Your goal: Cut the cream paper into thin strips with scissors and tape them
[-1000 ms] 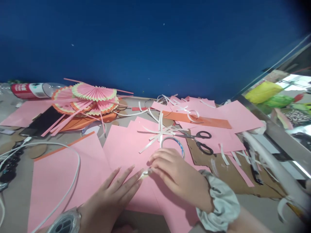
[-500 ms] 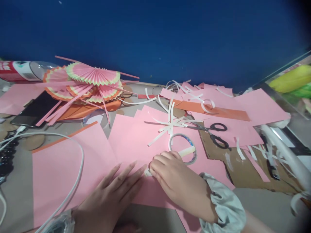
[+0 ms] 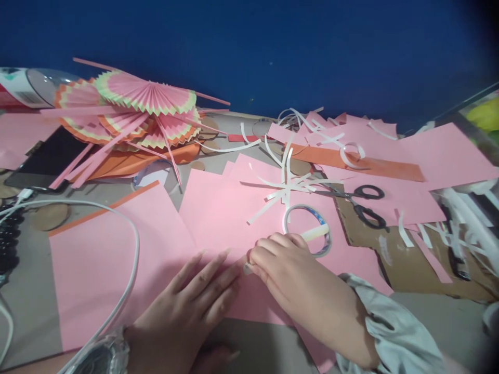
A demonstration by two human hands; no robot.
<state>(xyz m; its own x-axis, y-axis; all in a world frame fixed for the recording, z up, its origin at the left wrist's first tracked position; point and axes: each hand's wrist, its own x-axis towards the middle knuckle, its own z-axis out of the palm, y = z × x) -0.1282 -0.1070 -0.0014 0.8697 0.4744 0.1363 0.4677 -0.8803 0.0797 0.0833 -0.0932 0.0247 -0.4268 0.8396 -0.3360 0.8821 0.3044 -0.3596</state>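
My left hand (image 3: 195, 298) lies flat, fingers spread, pressing a pink paper sheet (image 3: 222, 218) onto the table. My right hand (image 3: 296, 280) is curled beside it, fingertips pinching a small white tape strip (image 3: 248, 268) against the sheet, right at my left fingertips. A roll of double-sided tape (image 3: 307, 228) lies just beyond my right knuckles, a loose white strip across it. A grey scrunchie (image 3: 390, 332) sits on my right wrist and a watch (image 3: 103, 356) on my left.
Black scissors (image 3: 360, 202) lie to the right on brown cardboard (image 3: 405, 259). Folded pink paper fans (image 3: 136, 111) are stacked at the back left, by a plastic bottle (image 3: 23, 88). A white cable (image 3: 125, 249) crosses another pink sheet (image 3: 97, 259). White paper strips (image 3: 284, 182) and orange paper (image 3: 374, 169) are scattered behind.
The view has tilted downward, so everything sits higher in frame. Both hands stay together on the pink sheet; my right fingertips have kept working along the white strip.
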